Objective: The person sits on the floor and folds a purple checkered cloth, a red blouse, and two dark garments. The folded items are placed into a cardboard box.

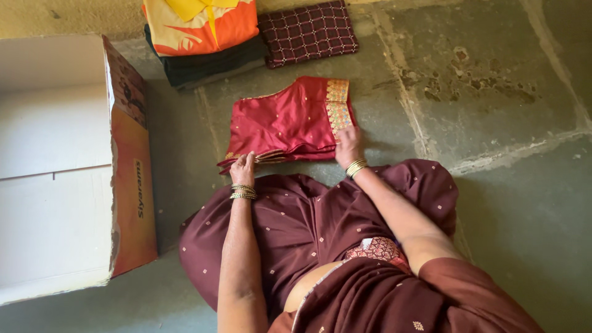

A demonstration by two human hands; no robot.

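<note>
The red blouse lies folded flat on the stone floor, directly in front of the seated person's knees, its gold-embroidered band turned to the right side. Both hands rest on its near edge, which looks like a way of pinning the fold down so the layers stay stacked. The left hand sits at the lower left corner with its fingers curled down onto the hem, pressing rather than pinching. The right hand lies at the lower right corner just under the band, fingers together and laid flat on the cloth (neither hand has the fabric lifted).

Beyond the blouse, a stack of folded clothes topped by an orange and yellow piece stands near the wall, with a maroon checked cloth just beside it. A large open cardboard box stands to the left, well apart from the blouse, leaving a bare strip of floor between them; the floor to the right is open stone
</note>
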